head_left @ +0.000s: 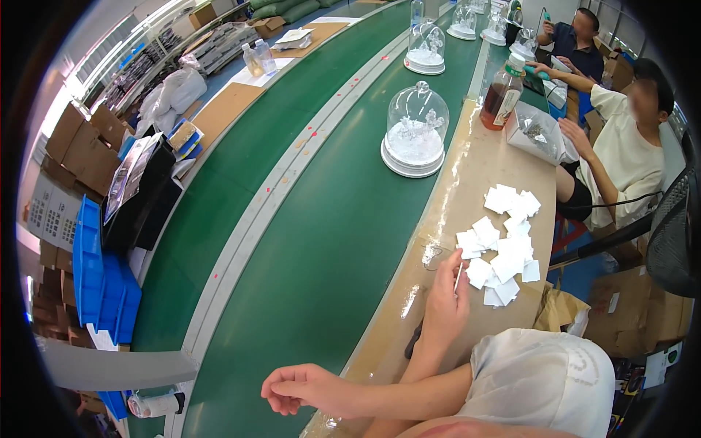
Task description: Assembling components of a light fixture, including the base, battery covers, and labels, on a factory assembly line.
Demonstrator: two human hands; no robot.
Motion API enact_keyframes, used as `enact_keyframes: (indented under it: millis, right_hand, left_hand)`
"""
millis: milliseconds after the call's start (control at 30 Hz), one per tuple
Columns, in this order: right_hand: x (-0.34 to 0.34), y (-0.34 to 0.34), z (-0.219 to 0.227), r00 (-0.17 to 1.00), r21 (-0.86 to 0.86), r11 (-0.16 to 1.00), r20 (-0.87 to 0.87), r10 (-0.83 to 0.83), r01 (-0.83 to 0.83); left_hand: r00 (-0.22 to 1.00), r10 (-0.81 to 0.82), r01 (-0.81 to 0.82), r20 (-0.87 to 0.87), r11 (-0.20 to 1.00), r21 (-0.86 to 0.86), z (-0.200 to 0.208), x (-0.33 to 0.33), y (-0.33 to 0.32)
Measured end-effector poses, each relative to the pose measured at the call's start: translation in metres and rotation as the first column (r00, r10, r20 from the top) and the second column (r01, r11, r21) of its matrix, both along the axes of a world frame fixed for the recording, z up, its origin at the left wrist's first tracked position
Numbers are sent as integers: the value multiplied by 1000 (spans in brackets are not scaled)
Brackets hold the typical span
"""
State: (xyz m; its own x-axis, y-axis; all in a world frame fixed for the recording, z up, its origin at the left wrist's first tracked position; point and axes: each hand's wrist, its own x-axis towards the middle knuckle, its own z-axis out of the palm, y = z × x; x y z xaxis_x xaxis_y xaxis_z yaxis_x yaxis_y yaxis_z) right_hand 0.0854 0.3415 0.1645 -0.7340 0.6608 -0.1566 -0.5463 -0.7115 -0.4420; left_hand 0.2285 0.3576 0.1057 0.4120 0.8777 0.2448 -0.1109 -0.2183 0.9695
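Observation:
My left hand (445, 303) reaches over the tan tabletop, its fingers and thumb closed on a thin white square piece (458, 277) seen nearly edge-on. Right beside it lies a loose, overlapping pile of white square pieces (511, 252). My right forearm crosses over the left one, so that my right hand (303, 387) hangs above the green conveyor belt (292, 306). Its fingers are loosely curled in, and nothing shows in them. Farther up the belt stands a clear glass dome on a white round base (412, 157), with white branch-like decorations inside.
More domes (425, 58) stand farther along the belt. A bottle of reddish-brown liquid (502, 95) and a clear box of small parts (537, 135) sit at the table's far end. Two people work at the right, near a black fan (672, 226). Blue bins (102, 270) stand at left.

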Motion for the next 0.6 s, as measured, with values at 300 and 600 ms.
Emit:
enact_keyframes:
  millis: [300, 600]
  right_hand:
    - [-3, 3, 5, 996, 155, 986, 59, -72, 62]
    - [81, 22, 101, 816, 784, 503, -6, -579, 363]
  left_hand:
    - [979, -8, 58, 203, 969, -239, 4, 3, -1]
    - [982, 175, -174, -64, 984, 19, 23, -25, 15]
